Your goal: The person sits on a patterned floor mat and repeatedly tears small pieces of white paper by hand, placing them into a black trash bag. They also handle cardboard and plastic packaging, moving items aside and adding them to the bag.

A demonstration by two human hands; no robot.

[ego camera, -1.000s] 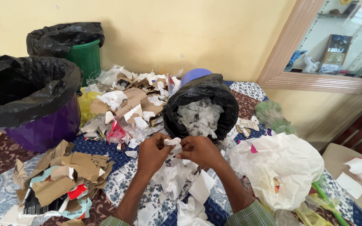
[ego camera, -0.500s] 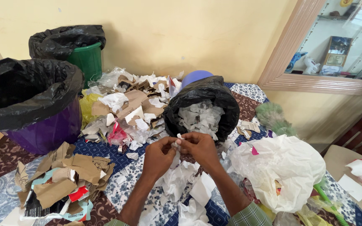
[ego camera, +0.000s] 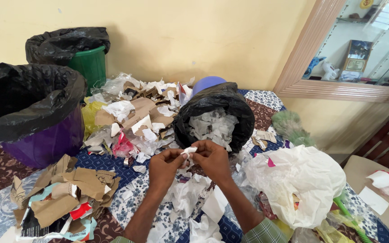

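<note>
Paper scrap (ego camera: 188, 150), small & white, pinched between both our hands just in front of the tipped bin.
Left hand (ego camera: 165, 165) & right hand (ego camera: 211, 157) each clamp fingertips on it, over a pile of white paper (ego camera: 186, 193). Black-lined bin (ego camera: 214, 114) lies on its side w/ paper bits inside; torn cardboard (ego camera: 66, 191) to our left, white plastic bag (ego camera: 300, 180) to our right.

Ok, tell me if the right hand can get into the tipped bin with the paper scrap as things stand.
Probably yes. The right hand shares the paper scrap with the left hand, just in front of the tipped bin. Its mouth faces the hands, with nothing between, though shredded paper already fills much of it.
</note>
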